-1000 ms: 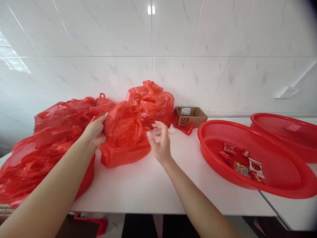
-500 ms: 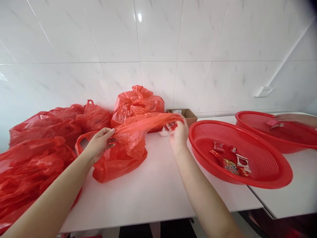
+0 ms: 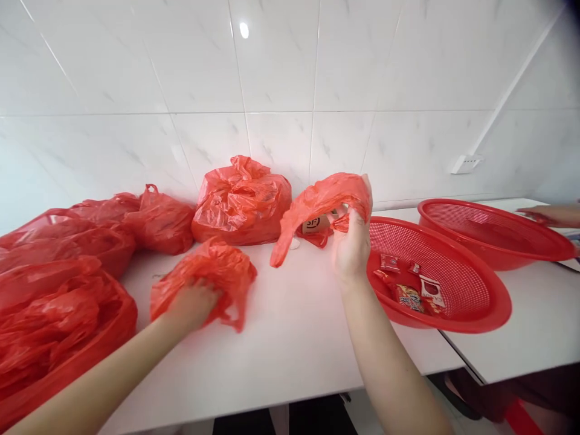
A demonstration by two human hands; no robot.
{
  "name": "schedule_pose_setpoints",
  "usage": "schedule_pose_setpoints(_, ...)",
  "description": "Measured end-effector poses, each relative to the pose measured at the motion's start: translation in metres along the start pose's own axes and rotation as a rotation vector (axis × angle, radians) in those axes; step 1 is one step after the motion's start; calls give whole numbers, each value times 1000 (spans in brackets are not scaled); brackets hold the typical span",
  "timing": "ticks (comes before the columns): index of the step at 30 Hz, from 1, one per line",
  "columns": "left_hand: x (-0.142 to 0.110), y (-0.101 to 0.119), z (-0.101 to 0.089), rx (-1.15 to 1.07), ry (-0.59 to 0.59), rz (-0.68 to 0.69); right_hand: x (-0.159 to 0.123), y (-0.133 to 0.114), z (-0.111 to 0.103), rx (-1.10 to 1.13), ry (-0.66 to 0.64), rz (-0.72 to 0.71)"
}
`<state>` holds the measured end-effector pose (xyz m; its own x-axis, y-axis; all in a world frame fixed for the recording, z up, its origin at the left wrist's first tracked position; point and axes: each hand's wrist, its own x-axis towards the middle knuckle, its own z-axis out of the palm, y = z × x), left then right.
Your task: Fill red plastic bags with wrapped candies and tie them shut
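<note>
Left hand (image 3: 196, 304): blurred, its fingers sunk in the folds of the loose bag; how far it is open, and whether it grips, I cannot tell.
Loose bag (image 3: 231, 266): red, crumpled, on the table (image 3: 290, 344), left of the right hand.
Right hand (image 3: 353, 249): raised, fingers curled with small gaps between them, holding the raised bag.
Raised bag (image 3: 324, 190): red, bunched over the fingers, one end hanging down to the left, above the table.
Box (image 3: 313, 225): brown, by the wall (image 3: 272, 66), mostly hidden behind the raised bag.
Back bag (image 3: 242, 202): red, full, gathered at the top, near the wall.
Left bags (image 3: 58, 314): red, bulky, heaped along the table's left side.
Near basket (image 3: 475, 293): red, perforated, just right of the right hand; packets (image 3: 409, 298) lie in it.
Far basket (image 3: 493, 226): red, behind the near one.
Co-worker's hand (image 3: 541, 213): at the far right, near the far basket.
</note>
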<state>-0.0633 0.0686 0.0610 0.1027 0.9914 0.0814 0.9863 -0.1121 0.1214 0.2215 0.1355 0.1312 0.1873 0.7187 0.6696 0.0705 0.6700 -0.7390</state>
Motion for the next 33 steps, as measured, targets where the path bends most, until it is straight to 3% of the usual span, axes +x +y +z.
schedule_pose_setpoints(3, 13, -30, -19, 32, 27, -99, -5, -5, -10, 222, -7, 57)
schedule_pose_setpoints(6, 11, -28, -42, 68, -21, -153, -10, -10, -13, 216, -50, 109)
schedule_pose_setpoints(9, -1, 17, -58, 59, -11, -144, -18, -15, -9, 126, -20, 147)
schedule_pose_setpoints(11, -5, 62, -60, -78, 239, -149, -25, -18, -1, 75, -27, 164)
schedule_pose_setpoints(13, -5, 103, -52, -348, 318, -97, -33, -19, 7, 31, -82, 169)
schedule_pose_setpoints(16, 2, 134, -26, -671, 192, -64, -42, -14, 12, -10, -196, 165)
schedule_pose_setpoints(20, 1, 122, 4, -1151, -59, -123, -39, -1, -2, -37, -185, 201)
schedule_pose_setpoints(23, -10, 113, 13, -1514, -135, -285, -47, 4, -11, -59, -249, 282)
schedule_pose_setpoints(25, -20, 116, 17, -1650, -113, -363, -62, 6, -11, -130, -359, 301)
schedule_pose_setpoints(29, -35, 115, 29, -1843, 1, -350, -94, 24, -13, -283, -589, 325)
schedule_pose_setpoints(31, -42, 100, 40, -1912, 135, -420, -97, 39, -22, -334, -566, 361)
schedule_pose_setpoints(33, -52, 79, 53, -1943, 277, -558, -93, 54, -34, -375, -457, 387)
